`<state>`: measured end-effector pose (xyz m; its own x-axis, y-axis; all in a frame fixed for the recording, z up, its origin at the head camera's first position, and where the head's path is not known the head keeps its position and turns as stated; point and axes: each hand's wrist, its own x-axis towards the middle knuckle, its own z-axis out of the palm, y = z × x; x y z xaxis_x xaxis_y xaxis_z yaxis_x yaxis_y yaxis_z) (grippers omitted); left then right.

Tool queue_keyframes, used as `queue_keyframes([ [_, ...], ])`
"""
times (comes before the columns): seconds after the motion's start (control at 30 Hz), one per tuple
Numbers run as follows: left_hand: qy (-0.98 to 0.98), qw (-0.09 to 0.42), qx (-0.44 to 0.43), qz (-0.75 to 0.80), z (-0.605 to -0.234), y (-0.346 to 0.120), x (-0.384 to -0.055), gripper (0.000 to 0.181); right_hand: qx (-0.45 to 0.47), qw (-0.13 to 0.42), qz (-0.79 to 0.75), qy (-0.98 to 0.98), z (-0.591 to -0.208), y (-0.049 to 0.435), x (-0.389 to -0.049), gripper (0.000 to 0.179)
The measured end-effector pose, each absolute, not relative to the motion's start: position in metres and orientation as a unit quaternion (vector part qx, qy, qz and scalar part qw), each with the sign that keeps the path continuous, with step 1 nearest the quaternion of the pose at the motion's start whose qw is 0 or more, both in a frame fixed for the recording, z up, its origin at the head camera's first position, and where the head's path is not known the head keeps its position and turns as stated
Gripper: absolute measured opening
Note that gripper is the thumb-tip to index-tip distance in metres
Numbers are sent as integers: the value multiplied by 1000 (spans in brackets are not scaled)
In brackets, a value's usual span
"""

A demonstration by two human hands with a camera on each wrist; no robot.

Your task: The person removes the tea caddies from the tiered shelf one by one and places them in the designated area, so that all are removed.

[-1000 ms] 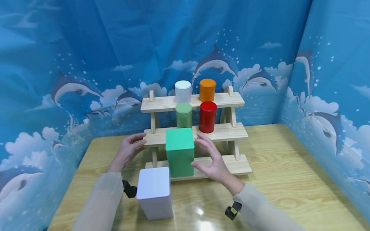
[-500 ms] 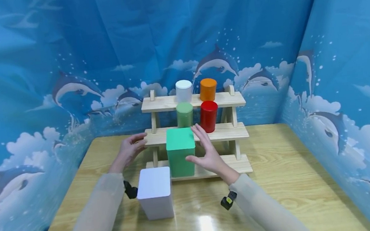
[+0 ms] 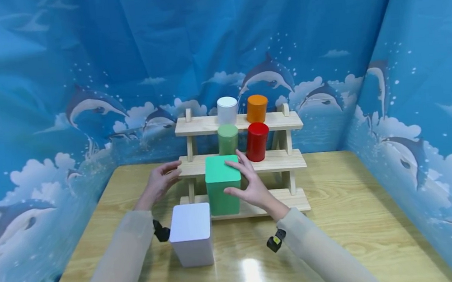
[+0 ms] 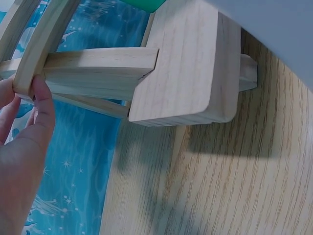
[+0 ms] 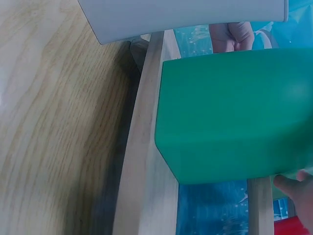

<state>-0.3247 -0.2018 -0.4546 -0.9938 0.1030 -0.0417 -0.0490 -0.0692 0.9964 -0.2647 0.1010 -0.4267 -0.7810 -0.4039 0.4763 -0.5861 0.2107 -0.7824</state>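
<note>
A three-tier wooden shelf rack (image 3: 195,165) stands on the table in the head view. At the left end of its middle board, my left hand (image 3: 158,182) pinches the wood between thumb and fingers, as the left wrist view shows. A tall green box (image 3: 222,200) stands upright on the bottom board. My right hand (image 3: 252,189) is at the box's right side, its fingers spread; one finger overlaps the top and the thumb overlaps the front face. In the right wrist view, a fingertip (image 5: 283,182) lies right at the green box's edge.
A white box (image 3: 193,244) stands on the table in front of the rack, close to my left wrist. White (image 3: 227,110) and orange (image 3: 257,108) cylinders occupy the top board. Green (image 3: 228,139) and red (image 3: 257,141) cylinders are on the middle board. Dolphin-print curtains (image 3: 152,52) surround the table.
My right hand has moved leftward from beside the green box to over its top and front face. The left hand keeps its place on the rack. The boxes and cylinders stay put.
</note>
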Motion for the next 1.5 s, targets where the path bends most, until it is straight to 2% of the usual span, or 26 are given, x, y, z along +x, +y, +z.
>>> queue_keyframes([
  [0.23,681,52,10,730,-454,-201,-324,43,329,90,554,-759,-432,100,-266,64],
  [0.43,679,55,10,732,-453,-201,-324,44,327,98,549,-763,-422,98,-258,62],
  [0.67,672,70,11,738,-444,-201,-320,44,359,142,538,-750,-403,95,-238,57],
  [1.27,672,78,2,737,-430,-197,-311,42,413,254,497,-720,-403,100,-223,60],
  [1.5,675,77,5,734,-431,-197,-310,43,408,267,482,-728,-403,106,-212,62],
])
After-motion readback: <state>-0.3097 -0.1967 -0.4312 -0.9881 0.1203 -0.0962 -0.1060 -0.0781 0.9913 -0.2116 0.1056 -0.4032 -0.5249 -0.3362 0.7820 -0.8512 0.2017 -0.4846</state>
